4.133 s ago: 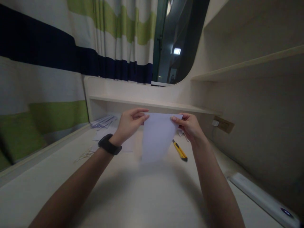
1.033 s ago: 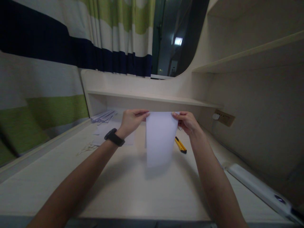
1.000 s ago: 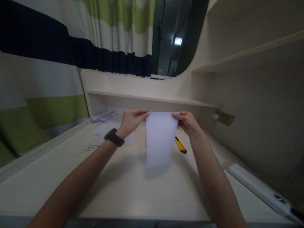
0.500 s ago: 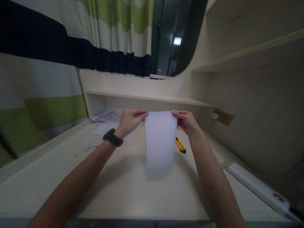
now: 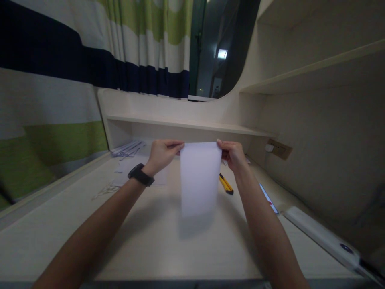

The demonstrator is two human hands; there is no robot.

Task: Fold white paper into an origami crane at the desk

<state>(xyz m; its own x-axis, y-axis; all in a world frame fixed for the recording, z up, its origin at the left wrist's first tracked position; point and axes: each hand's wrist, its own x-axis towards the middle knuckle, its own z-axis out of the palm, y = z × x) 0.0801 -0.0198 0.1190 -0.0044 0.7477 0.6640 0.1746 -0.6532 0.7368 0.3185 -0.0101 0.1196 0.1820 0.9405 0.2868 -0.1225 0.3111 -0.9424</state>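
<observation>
A white sheet of paper (image 5: 199, 178) hangs upright above the desk, pinched at its two top corners. My left hand (image 5: 164, 154), with a black watch on the wrist, grips the upper left corner between thumb and fingers. At the upper right corner, my right hand (image 5: 234, 154) holds the sheet the same way. Behind the paper's right edge lies a yellow and black utility knife (image 5: 226, 184), touched by neither hand. The paper's lower edge is blurred against its shadow on the desk.
Folded paper strips (image 5: 128, 148) and flat white sheets (image 5: 158, 178) lie at the back left, with small pale scraps (image 5: 105, 190) in front. To the right are a phone (image 5: 268, 198) and a long white device (image 5: 320, 233). A shelf (image 5: 186, 123) spans the back.
The view has shifted slightly, and more of the phone shows beside my right forearm. Both hands keep their hold on the paper, which hangs a little straighter.
</observation>
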